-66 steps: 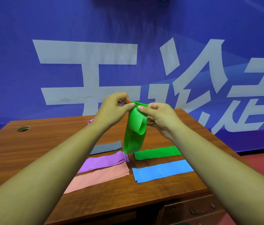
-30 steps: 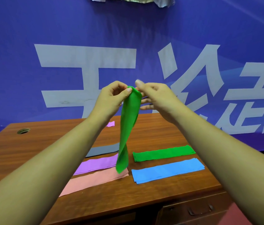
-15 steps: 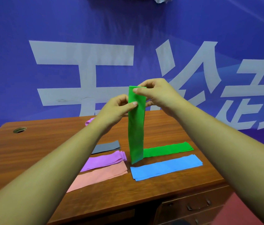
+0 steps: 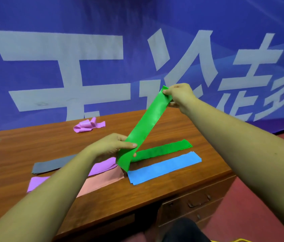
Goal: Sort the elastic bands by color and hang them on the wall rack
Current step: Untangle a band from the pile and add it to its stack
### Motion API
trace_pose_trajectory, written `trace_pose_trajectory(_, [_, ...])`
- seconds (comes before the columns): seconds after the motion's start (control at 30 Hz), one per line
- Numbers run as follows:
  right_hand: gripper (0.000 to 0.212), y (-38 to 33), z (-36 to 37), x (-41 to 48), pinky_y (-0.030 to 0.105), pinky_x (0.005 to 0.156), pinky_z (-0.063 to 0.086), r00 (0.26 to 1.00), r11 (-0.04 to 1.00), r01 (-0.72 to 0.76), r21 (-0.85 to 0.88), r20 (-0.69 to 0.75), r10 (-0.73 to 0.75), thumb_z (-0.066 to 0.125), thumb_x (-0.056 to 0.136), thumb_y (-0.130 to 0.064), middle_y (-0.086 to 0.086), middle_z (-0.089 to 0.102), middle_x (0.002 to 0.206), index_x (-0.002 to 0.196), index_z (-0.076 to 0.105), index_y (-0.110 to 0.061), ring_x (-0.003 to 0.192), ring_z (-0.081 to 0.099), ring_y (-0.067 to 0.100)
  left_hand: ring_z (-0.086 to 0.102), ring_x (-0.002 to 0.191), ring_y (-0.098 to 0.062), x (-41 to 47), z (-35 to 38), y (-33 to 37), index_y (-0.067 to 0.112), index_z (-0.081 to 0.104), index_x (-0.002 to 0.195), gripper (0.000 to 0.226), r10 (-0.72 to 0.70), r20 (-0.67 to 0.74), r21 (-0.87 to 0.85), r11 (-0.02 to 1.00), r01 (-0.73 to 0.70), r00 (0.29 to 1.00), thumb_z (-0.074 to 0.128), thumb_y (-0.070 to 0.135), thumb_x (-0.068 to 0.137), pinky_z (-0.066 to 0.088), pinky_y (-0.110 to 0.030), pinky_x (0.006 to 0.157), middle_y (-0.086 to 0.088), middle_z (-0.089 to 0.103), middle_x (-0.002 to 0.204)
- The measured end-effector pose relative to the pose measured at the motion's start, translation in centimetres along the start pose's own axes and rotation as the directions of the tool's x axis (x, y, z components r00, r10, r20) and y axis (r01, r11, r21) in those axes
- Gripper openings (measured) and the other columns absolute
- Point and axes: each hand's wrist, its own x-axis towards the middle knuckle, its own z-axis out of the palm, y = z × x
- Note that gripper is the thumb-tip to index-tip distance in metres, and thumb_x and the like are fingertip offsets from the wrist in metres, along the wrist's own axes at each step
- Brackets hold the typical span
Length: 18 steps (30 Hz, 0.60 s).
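On the bench (image 4: 24,154) the flat green stack (image 4: 164,151) lies just behind the blue stack (image 4: 164,167). The held green band (image 4: 146,123) slants taut above it, the right hand (image 4: 179,95) pinching its top end and the left hand (image 4: 109,147) gripping its lower part. Best to seat the low end on the stack's left end first, square the edges, then lower the top

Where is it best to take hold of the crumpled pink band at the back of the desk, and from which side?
Probably pinch the pink band at its raised loop, coming from above. The loop stands up off the desk and is easy to pinch; the tail on the right lies flat.
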Motion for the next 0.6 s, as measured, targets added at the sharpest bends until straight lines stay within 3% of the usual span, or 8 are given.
trace_pose_trajectory(0.17, [0.020,5.1,-3.2,1.5,0.031,0.053,0.053,0.989,0.995,-0.093,-0.020,-0.119,0.090,0.063,0.089,-0.002,0.009,0.061,0.076,0.072,0.056,-0.011,0.071,0.062,0.021,0.064,0.064,-0.015,0.6,-1.0,-2.1,0.006,0.072,0.095,0.015,-0.089,-0.001,0.061,0.994,0.089,0.996,0.063,0.017,0.093,0.049,-0.022,0.058,-0.010,0.072,0.077])
trace_pose_trajectory(0.33, [0.007,10.9,-5.2,2.5,0.030,0.051,0.054,0.961,0.973,-0.220,-0.072,-0.187,0.204,0.065,0.089,-0.007,0.010,0.060,0.081,0.083,0.061,-0.008,0.062,0.060,0.019,0.058,0.057,-0.011,2.8,-1.5,-4.4,0.009,0.071,0.089,0.015,-0.133,-0.277,-0.007,0.991,0.137,0.952,0.060,0.017,0.095,0.044,-0.024,0.057,-0.009,0.069,0.075])
trace_pose_trajectory(0.43, [0.005,13.5,-5.7,2.9,0.032,0.056,0.054,0.958,0.969,-0.232,-0.086,-0.194,0.212,0.064,0.090,-0.008,0.010,0.059,0.082,0.094,0.061,-0.006,0.063,0.058,0.018,0.056,0.065,-0.015,4.2,-1.4,-5.6,0.010,0.072,0.086,0.014,-0.123,-0.355,0.045,0.988,0.149,0.927,0.062,0.014,0.094,0.045,-0.027,0.063,-0.008,0.068,0.077])
trace_pose_trajectory(0.5, [0.006,15.1,-6.0,3.1,0.032,0.054,0.051,0.960,0.963,-0.231,-0.136,-0.194,0.202,0.064,0.090,-0.007,0.010,0.057,0.076,0.087,0.059,-0.006,0.059,0.055,0.020,0.058,0.071,-0.016,5.1,-1.1,-6.1,0.010,0.073,0.087,0.012,-0.110,-0.380,0.118,0.979,0.166,0.918,0.063,0.013,0.093,0.048,-0.028,0.068,-0.007,0.070,0.080])
trace_pose_trajectory(0.6, [0.024,17.9,-6.5,4.1,0.036,0.060,0.046,0.963,0.939,-0.221,-0.265,-0.215,0.165,0.070,0.085,-0.007,0.010,0.055,0.066,0.065,0.057,-0.009,0.060,0.053,0.025,0.061,0.072,-0.014,6.8,-0.7,-7.0,0.014,0.071,0.090,0.007,-0.056,-0.407,0.278,0.943,0.182,0.912,0.064,0.014,0.092,0.049,-0.023,0.067,-0.004,0.071,0.085])
